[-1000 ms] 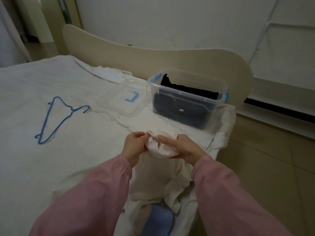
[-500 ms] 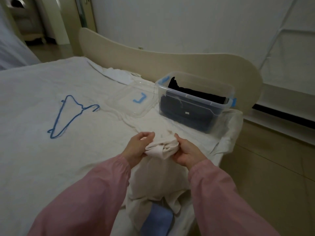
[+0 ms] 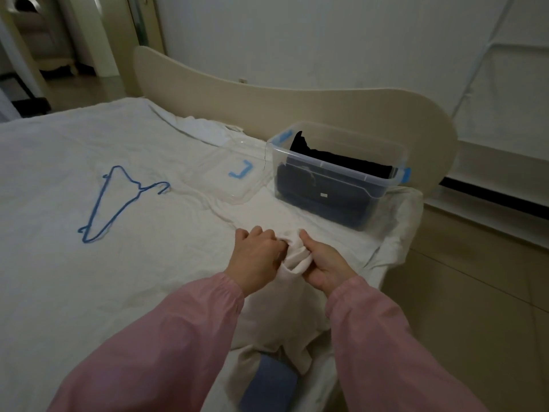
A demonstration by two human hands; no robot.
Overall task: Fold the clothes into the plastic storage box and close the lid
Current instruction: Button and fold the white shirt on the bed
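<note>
Far left on the white bed sheet (image 3: 74,278), a blue hanger (image 3: 118,200) lies flat. Next along, the clear lid (image 3: 214,181) rests on the sheet, off the box and just beside it. Now my left hand (image 3: 258,257): fingers curled tight into the bunched top of the cream garment (image 3: 292,292). The rest of the cloth trails down towards me over the bed's edge. My right hand (image 3: 325,263) pinches the same bunch from the other side, thumb on top. Beyond, to the right, the plastic storage box (image 3: 332,167) stands open at the bed's corner, with dark clothes (image 3: 341,162) inside.
</note>
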